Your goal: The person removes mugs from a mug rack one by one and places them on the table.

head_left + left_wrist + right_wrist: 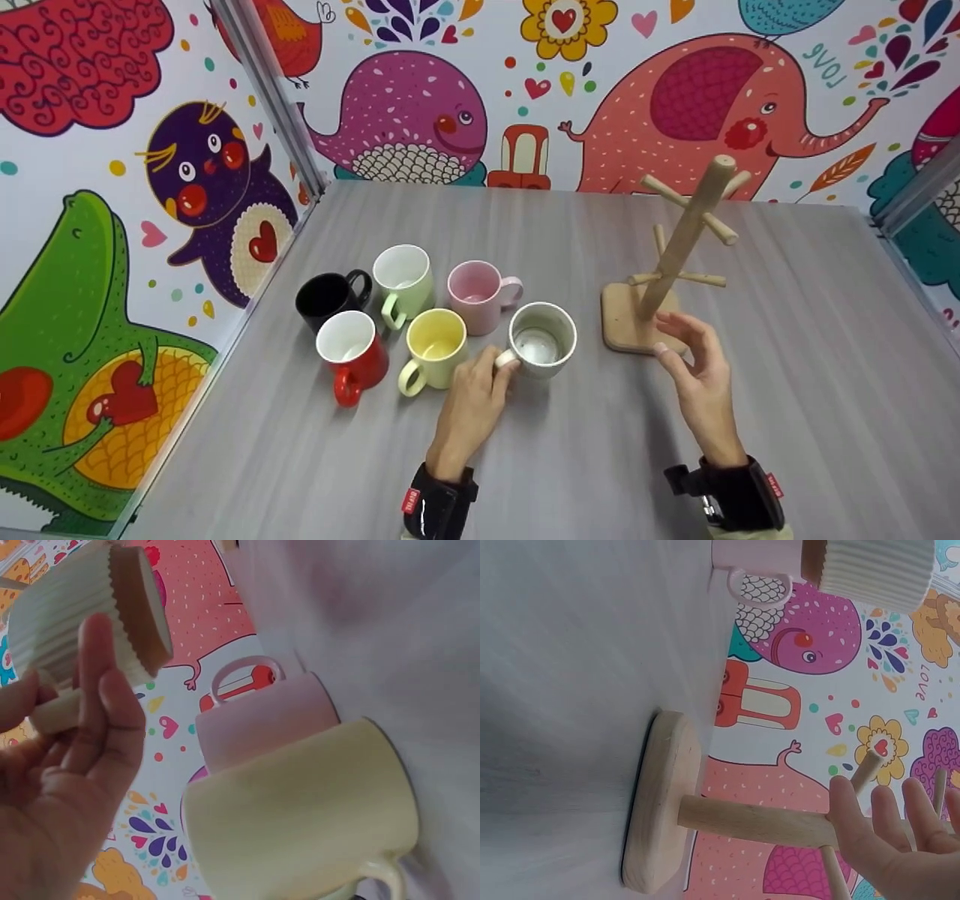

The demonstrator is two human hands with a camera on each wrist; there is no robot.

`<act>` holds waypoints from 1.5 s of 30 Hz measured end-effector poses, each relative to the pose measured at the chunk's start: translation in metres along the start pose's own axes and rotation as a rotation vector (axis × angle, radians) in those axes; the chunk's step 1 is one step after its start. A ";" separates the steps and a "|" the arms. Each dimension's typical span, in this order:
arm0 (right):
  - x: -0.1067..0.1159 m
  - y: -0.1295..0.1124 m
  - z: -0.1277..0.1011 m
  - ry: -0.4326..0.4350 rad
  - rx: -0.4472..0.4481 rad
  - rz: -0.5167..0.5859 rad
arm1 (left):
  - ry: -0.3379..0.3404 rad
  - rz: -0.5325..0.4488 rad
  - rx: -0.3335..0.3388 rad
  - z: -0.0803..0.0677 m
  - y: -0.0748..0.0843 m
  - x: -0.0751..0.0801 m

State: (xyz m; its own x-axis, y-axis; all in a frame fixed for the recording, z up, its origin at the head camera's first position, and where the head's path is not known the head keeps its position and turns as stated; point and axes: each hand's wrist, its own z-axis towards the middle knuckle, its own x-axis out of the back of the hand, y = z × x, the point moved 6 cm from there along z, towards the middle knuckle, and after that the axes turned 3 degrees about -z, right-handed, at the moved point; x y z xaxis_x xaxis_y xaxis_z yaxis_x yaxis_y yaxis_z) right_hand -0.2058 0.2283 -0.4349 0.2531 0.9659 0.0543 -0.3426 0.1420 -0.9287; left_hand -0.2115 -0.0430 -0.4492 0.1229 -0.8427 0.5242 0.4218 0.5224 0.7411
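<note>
My left hand (pixel 471 405) pinches the handle of a whitish mug (pixel 551 360). Ribbed sides and a brown band at the base show on this mug (pixel 79 607) in the left wrist view, where it is held up off the table. To the right, a wooden mug tree (pixel 677 251) with several pegs stands on a square base. My right hand (pixel 701 379) is beside the lower post in the head view, fingers loosely bent, holding nothing. A yellow mug (pixel 436 352) is just left of the left hand, and a pink mug (pixel 478 300) stands behind it.
Further left stand a red mug (pixel 356 356), a black mug (pixel 326 300) and a pale green mug (pixel 405 281). All rest upright on the grey table (pixel 570 465). Printed cartoon panels (pixel 547 90) rise along the back and sides of the table.
</note>
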 end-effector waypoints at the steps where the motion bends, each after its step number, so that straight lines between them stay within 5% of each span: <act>1: 0.000 0.000 0.000 0.003 0.003 0.002 | 0.000 0.004 0.003 0.000 -0.001 0.000; 10: 0.002 -0.001 0.001 0.001 0.029 -0.013 | 0.013 0.088 -0.027 -0.002 -0.003 0.002; 23: 0.002 -0.005 0.001 -0.006 0.068 -0.028 | -0.024 0.043 0.123 -0.003 -0.020 -0.001; 45: 0.003 0.000 -0.001 -0.004 0.059 -0.035 | -0.001 0.090 0.242 -0.011 -0.039 -0.007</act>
State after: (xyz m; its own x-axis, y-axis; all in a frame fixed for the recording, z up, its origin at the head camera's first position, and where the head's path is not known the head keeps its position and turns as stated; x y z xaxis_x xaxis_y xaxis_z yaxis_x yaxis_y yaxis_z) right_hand -0.2045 0.2307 -0.4350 0.2622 0.9610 0.0880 -0.3860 0.1881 -0.9031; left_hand -0.2190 -0.0590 -0.4857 0.1491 -0.7911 0.5933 0.1819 0.6117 0.7699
